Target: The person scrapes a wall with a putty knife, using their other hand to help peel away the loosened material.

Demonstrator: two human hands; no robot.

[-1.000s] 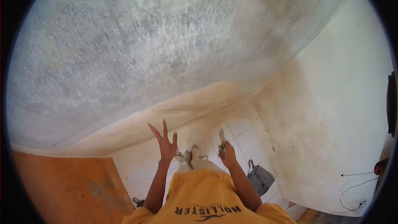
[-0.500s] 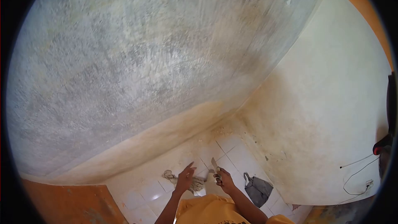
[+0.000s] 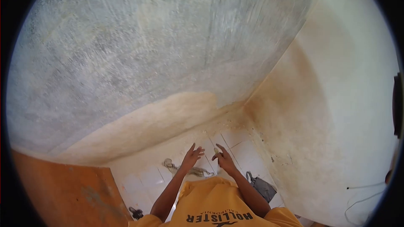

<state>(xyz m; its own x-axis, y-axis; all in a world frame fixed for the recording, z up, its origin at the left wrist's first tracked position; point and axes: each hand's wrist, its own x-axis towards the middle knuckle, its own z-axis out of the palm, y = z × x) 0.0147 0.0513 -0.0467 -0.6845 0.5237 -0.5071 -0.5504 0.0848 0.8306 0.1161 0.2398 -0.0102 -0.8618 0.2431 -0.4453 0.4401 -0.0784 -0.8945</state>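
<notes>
My left hand (image 3: 192, 158) is raised in front of my shirt, its fingers spread and holding nothing. Close on its right, my right hand (image 3: 224, 160) is closed around a scraper (image 3: 216, 150); only a small pale part of it shows, and its blade cannot be made out. Both hands are apart from the wall. Below them on the floor lies a crumpled greyish cloth (image 3: 170, 165), partly hidden behind my left hand and wrist.
A large patchy grey wall (image 3: 126, 59) with a bare beige lower band meets a stained whitish wall (image 3: 303, 113) at a corner. A grey bag (image 3: 261, 188) lies on the white tiled floor (image 3: 246, 153). An orange panel (image 3: 67, 189) stands lower left; a thin cable (image 3: 351, 206) hangs at right.
Both hands have moved up and forward in view. The scraper's blade, visible earlier, is no longer distinct. The camera view has shifted, showing more of my shirt.
</notes>
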